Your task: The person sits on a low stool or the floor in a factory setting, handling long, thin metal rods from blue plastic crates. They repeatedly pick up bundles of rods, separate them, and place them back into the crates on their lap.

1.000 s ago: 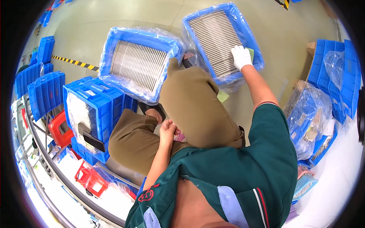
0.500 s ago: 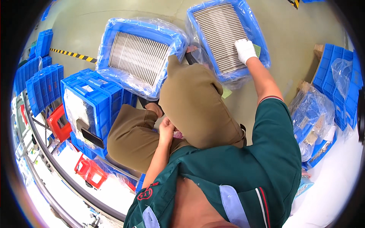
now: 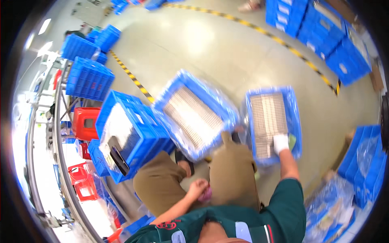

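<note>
My right hand (image 3: 280, 143), in a white glove, rests over the rows of thin, pale parts (image 3: 268, 115) in the right blue bin (image 3: 298, 121). It lies toward the bin's near right side, beside a green card (image 3: 291, 141). Blur hides its fingers. Bare, my left hand (image 3: 197, 188) is between my thighs with its fingers curled. A crumpled pink thing (image 3: 206, 195) is against it; whether it is gripped is unclear. Left of the right bin, another blue bin (image 3: 221, 101), lined with clear plastic, holds similar rows of parts (image 3: 192, 115).
Stacked blue crates (image 3: 137, 133) stand at my left, with a dark, flat phone-like object (image 3: 118, 161) on top. Red stools (image 3: 85, 123) and a metal rail (image 3: 58, 141) lie beyond. Plastic-covered crates (image 3: 332, 206) are at right. Yellow-black tape (image 3: 243, 22) crosses the floor.
The whole view has shifted, showing more floor and crates ahead, with the bins lower in the picture. My gloved right hand remains in the right bin by the green card; my left stays between my thighs.
</note>
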A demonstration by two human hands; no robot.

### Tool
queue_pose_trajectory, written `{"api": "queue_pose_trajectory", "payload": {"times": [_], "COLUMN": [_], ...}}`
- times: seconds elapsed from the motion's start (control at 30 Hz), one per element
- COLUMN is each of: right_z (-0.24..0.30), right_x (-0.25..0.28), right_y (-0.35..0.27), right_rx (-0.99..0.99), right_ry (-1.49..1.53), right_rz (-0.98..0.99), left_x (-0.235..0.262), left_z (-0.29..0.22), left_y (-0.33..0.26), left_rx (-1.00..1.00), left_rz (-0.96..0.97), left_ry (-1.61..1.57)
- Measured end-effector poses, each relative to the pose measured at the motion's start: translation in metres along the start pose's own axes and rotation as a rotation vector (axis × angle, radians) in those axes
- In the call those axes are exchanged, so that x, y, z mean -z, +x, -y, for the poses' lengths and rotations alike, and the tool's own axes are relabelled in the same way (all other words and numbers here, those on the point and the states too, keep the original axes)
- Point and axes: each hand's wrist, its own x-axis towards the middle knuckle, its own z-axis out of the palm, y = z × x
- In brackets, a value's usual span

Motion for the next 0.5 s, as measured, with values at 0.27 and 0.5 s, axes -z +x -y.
{"api": "queue_pose_trajectory", "payload": {"times": [0.27,0.5], "right_z": [0.009,0.027], "right_x": [0.054,0.065], "right_y": [-0.016,-0.034], "right_rx": [-0.064,-0.200], "right_ry": [0.051,0.209], "right_rz": [0.324,0.368], "left_x": [-0.006,-0.011], "left_z": [0.000,0.009], "left_y": [0.006,0.006], "left_rx": [-0.015,-0.139], "left_rz": [0.063,0.048], "left_ry": [-0.101,-0.159]}}
